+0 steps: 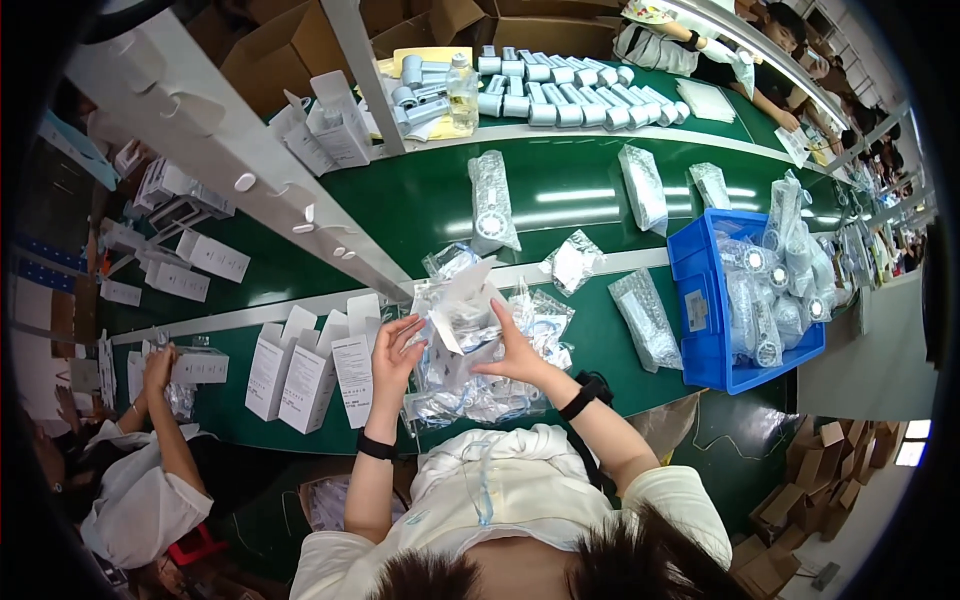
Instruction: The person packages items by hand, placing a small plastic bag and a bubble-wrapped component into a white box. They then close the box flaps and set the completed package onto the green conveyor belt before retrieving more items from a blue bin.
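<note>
In front of my chest stands a white carton (466, 345) with its top flaps sticking up. My right hand (518, 350) grips the carton's right side, index finger raised near the flaps and thumb lower down. On the other side, my left hand (396, 350) has its fingers stretched and apart, close to the carton; whether they touch it I cannot tell. Beneath and around the carton lies a heap of clear plastic bags (480, 400) with white and bluish contents. Several white cartons (308, 385) with raised flaps stand left of my left hand.
A blue bin (705, 345) at the right holds several bubble-wrapped devices. Another wrapped device (645, 320) lies beside it. More wrapped devices (491, 205) rest on the green belt beyond a metal rail. Grey devices (570, 105) fill the far bench. A slanting post (260, 190) rises at left, near a co-worker's hands (158, 368).
</note>
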{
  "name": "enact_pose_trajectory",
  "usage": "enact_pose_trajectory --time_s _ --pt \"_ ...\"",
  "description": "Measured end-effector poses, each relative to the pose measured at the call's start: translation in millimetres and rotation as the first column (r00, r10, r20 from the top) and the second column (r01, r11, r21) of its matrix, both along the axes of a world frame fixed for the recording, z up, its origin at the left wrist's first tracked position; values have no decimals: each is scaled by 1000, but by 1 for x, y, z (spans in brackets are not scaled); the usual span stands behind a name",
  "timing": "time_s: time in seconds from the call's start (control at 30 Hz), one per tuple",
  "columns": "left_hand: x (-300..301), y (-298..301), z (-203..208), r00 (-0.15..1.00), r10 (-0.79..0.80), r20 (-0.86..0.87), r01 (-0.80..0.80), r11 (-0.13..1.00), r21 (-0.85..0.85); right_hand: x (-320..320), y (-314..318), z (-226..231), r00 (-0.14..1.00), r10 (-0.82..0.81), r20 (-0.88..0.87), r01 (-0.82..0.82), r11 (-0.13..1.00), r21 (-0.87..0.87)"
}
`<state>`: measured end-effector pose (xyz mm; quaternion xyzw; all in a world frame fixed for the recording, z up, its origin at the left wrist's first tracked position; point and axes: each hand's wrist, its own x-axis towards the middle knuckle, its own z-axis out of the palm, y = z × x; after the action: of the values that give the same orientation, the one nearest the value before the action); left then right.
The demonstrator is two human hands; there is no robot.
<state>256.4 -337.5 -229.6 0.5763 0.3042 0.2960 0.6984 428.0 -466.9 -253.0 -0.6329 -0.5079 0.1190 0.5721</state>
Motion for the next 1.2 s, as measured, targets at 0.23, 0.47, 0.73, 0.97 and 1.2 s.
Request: enact_pose_trajectory --time_s 0.23,0.47,0.73,0.97,1.2 --pt "-97 65 -59 516 628 -583 15 673 739 64 -3 18 866 -107 -488 134 991 21" --pt "-92 74 -77 595 363 -717 231 777 586 221 76 -3 802 -596 36 592 802 83" --pt "-86 26 -43 841 230 -490 -101 956 274 192 41 -16 729 -629 269 629 771 100" --pt "-65 -26 16 942 200 -269 -100 934 343 151 -101 -23 750 -432 501 527 -68 -847" --pt "38 -33 34 924 -151 -352 339 751 567 135 -124 -2 742 -532 -408 490 846 -213"
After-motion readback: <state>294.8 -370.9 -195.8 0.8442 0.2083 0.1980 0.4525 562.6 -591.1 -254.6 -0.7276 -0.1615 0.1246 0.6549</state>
